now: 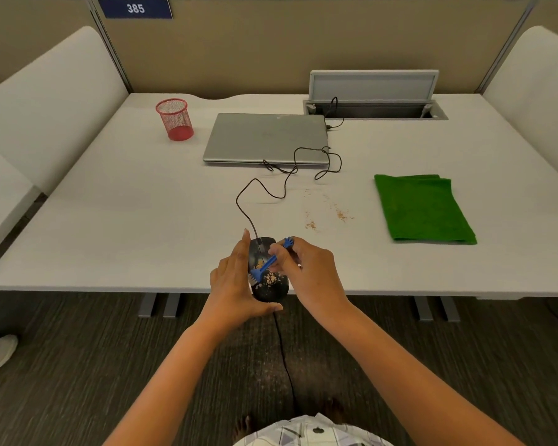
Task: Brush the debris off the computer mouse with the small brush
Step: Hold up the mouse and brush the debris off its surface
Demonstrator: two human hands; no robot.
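Observation:
A black wired computer mouse (271,289) is at the table's near edge, with tan crumbs (271,279) scattered on its back. My left hand (236,284) holds the mouse from its left side, fingers along the side and thumb under the rear. My right hand (306,272) pinches a small blue brush (266,265) by its handle. The brush's bristle end touches the left part of the mouse's top. The mouse's right side is hidden behind my right hand.
The mouse cable (271,185) winds back to a closed grey laptop (264,138). More crumbs (326,215) lie on the white table (110,220). A folded green cloth (422,209) lies at the right. A red mesh cup (174,119) stands at the back left.

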